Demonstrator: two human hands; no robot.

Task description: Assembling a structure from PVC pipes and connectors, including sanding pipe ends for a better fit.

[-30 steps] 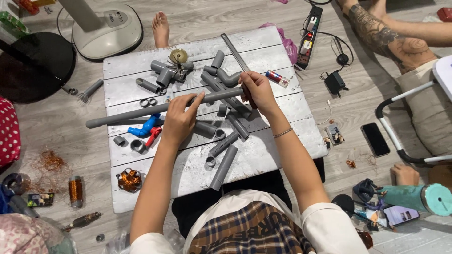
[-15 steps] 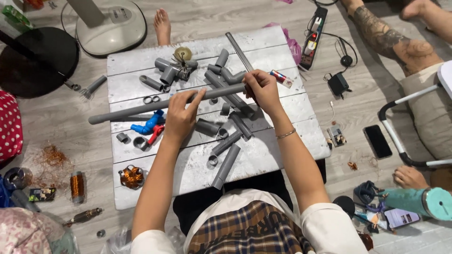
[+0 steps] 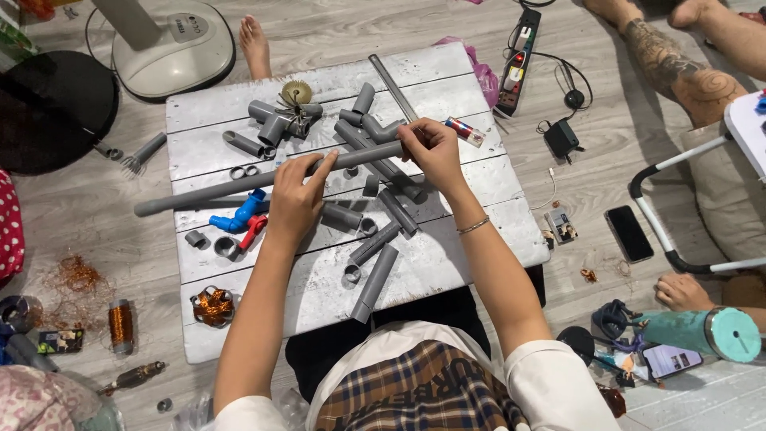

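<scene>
Grip: both hands closed on one long grey pipe, held level just above a white plank table.
Left hand: wrapped around the pipe's middle, fingers curled over the top.
Right hand: pinching the pipe's right end.
Pipe position: its free end reaches past the table's left edge.
Far left, on the floor: copper wire coil and a white fan base.
Table, left: blue pipe elbow with a red fitting just beside it; copper winding near the front corner.
Table, centre: short grey pipe pieces scattered under and around the hands.
Right, on the floor: power strip, black phone, another person's tattooed leg.
</scene>
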